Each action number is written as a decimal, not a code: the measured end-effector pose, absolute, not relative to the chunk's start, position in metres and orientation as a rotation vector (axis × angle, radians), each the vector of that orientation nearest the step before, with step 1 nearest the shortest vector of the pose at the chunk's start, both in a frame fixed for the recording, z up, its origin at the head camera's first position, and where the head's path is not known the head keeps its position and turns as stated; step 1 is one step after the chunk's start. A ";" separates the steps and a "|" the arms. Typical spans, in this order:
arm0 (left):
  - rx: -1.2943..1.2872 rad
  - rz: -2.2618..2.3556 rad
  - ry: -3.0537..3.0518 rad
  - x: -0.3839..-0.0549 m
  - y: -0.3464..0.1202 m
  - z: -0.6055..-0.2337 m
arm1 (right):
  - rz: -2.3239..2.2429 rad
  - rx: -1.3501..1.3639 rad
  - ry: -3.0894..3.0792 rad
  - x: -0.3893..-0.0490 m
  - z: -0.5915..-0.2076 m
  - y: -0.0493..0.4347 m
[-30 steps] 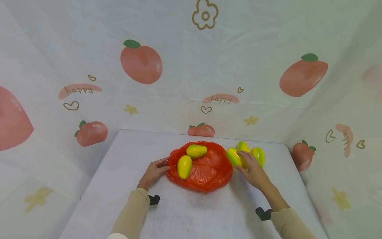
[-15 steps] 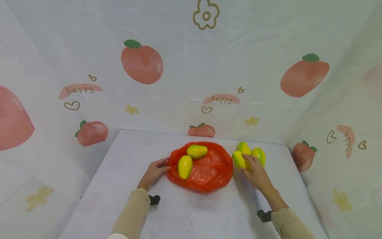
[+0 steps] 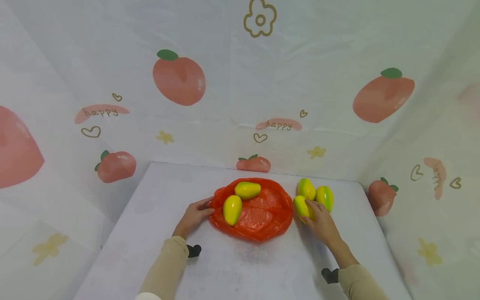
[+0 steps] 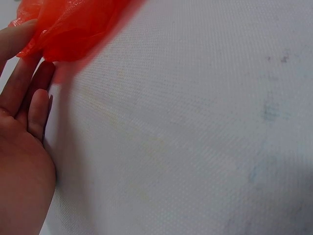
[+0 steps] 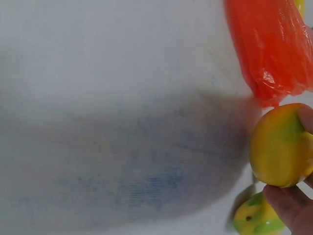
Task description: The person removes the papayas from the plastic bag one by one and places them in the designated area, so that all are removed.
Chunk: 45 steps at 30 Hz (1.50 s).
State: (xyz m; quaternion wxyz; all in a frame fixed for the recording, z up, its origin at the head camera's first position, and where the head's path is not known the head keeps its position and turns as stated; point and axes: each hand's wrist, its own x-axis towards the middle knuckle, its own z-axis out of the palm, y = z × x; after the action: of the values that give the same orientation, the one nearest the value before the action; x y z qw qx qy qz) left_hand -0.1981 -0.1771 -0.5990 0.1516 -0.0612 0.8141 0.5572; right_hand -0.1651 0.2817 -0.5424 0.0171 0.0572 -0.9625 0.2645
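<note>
A red plastic bag lies spread with its mouth up, and two yellow-green mangoes are inside it. My left hand pinches the bag's left rim; in the left wrist view its fingers go to both sides of the red film. Just right of the bag, my right hand grips another mango between thumb and fingers. The right wrist view shows this held mango close below the bag's edge, its far side hidden by the hand.
Two more mangoes stand on the white table behind the right hand, one at the back and one to the right. White cloth walls with fruit prints enclose the table at the back and sides.
My right hand has drawn the held mango to the right and a little nearer, away from the bag's right rim. The left hand and the two mangoes in the bag have stayed put.
</note>
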 end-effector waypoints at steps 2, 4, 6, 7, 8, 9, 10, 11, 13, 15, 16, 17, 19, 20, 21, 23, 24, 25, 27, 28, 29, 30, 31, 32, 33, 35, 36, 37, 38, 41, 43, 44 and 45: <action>-0.173 1.604 2.336 -0.199 -0.177 -0.598 | 0.820 0.166 -2.999 -0.164 -0.544 0.282; -0.169 1.603 2.340 -0.200 -0.177 -0.598 | 0.818 0.150 -3.005 -0.164 -0.545 0.282; -0.171 1.600 2.340 -0.200 -0.177 -0.598 | 0.808 0.131 -3.017 -0.163 -0.546 0.283; -0.170 1.598 2.341 -0.200 -0.177 -0.598 | 0.806 0.125 -3.020 -0.163 -0.547 0.283; -0.170 1.599 2.340 -0.200 -0.177 -0.598 | 0.804 0.119 -3.022 -0.163 -0.547 0.283; -0.172 1.598 2.340 -0.201 -0.177 -0.598 | 0.803 0.111 -3.025 -0.163 -0.548 0.284; -0.173 1.598 2.340 -0.201 -0.177 -0.598 | 0.804 0.106 -3.027 -0.163 -0.548 0.284; -0.175 1.598 2.342 -0.201 -0.177 -0.598 | 0.801 0.108 -3.027 -0.163 -0.548 0.284; -0.179 1.596 2.345 -0.201 -0.177 -0.597 | 0.805 0.107 -3.029 -0.164 -0.549 0.284; -0.184 1.591 2.348 -0.201 -0.176 -0.597 | 0.805 0.099 -3.032 -0.163 -0.550 0.284; -0.185 1.587 2.350 -0.201 -0.176 -0.598 | 0.806 0.098 -3.032 -0.163 -0.550 0.284; -0.186 1.584 2.350 -0.201 -0.176 -0.598 | 0.802 0.099 -3.031 -0.163 -0.550 0.284; -0.192 1.584 2.348 -0.202 -0.176 -0.598 | 0.800 0.089 -3.033 -0.163 -0.551 0.284; -0.193 1.586 2.347 -0.202 -0.176 -0.598 | 0.798 0.083 -3.034 -0.162 -0.551 0.284; -0.194 1.587 2.348 -0.202 -0.176 -0.598 | 0.795 0.076 -3.037 -0.162 -0.551 0.283; -0.192 1.589 2.349 -0.202 -0.176 -0.597 | 0.793 0.059 -3.048 -0.162 -0.551 0.283; -0.193 1.592 2.348 -0.202 -0.176 -0.597 | 0.795 0.046 -3.056 -0.162 -0.550 0.283; -0.189 1.591 2.349 -0.202 -0.176 -0.597 | 0.797 0.034 -3.066 -0.162 -0.550 0.282; -0.180 1.582 2.358 -0.202 -0.176 -0.597 | 0.796 0.022 -3.082 -0.162 -0.549 0.281; -0.177 1.581 2.360 -0.202 -0.176 -0.598 | 0.794 0.021 -3.090 -0.162 -0.549 0.281; -0.176 1.579 2.362 -0.202 -0.177 -0.598 | 0.793 0.021 -3.095 -0.162 -0.549 0.281; -0.176 1.576 2.365 -0.202 -0.177 -0.599 | 0.792 0.025 -3.100 -0.162 -0.548 0.281; -0.176 1.574 2.366 -0.202 -0.177 -0.599 | 0.788 0.030 -3.102 -0.162 -0.548 0.281; -0.177 1.573 2.366 -0.202 -0.177 -0.600 | 0.782 0.038 -3.103 -0.162 -0.548 0.281; -0.183 1.576 2.359 -0.202 -0.177 -0.600 | 0.777 0.045 -3.102 -0.162 -0.548 0.281; -0.184 1.574 2.356 -0.201 -0.177 -0.600 | 0.765 0.062 -3.097 -0.162 -0.548 0.282; -0.183 1.574 2.354 -0.201 -0.177 -0.600 | 0.759 0.068 -3.096 -0.162 -0.549 0.282; -0.188 1.576 2.346 -0.201 -0.177 -0.600 | 0.751 0.077 -3.093 -0.162 -0.549 0.282; -0.193 1.575 2.341 -0.201 -0.177 -0.600 | 0.746 0.082 -3.093 -0.162 -0.549 0.282; -0.196 1.570 2.337 -0.201 -0.177 -0.601 | 0.735 0.100 -3.094 -0.162 -0.550 0.282; -0.197 1.567 2.333 -0.201 -0.178 -0.602 | 0.732 0.111 -3.095 -0.162 -0.550 0.282; -0.196 1.566 2.333 -0.200 -0.178 -0.602 | 0.731 0.111 -3.096 -0.162 -0.549 0.282; -0.188 1.564 2.337 -0.200 -0.178 -0.602 | 0.726 0.115 -3.097 -0.162 -0.549 0.282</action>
State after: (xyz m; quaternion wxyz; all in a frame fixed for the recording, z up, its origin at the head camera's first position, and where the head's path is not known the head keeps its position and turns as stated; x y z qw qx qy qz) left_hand -0.2003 -0.1778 -0.6018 0.1608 -0.0657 0.8184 0.5478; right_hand -0.1615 0.2823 -0.5488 -0.0209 0.0362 -0.9728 0.2280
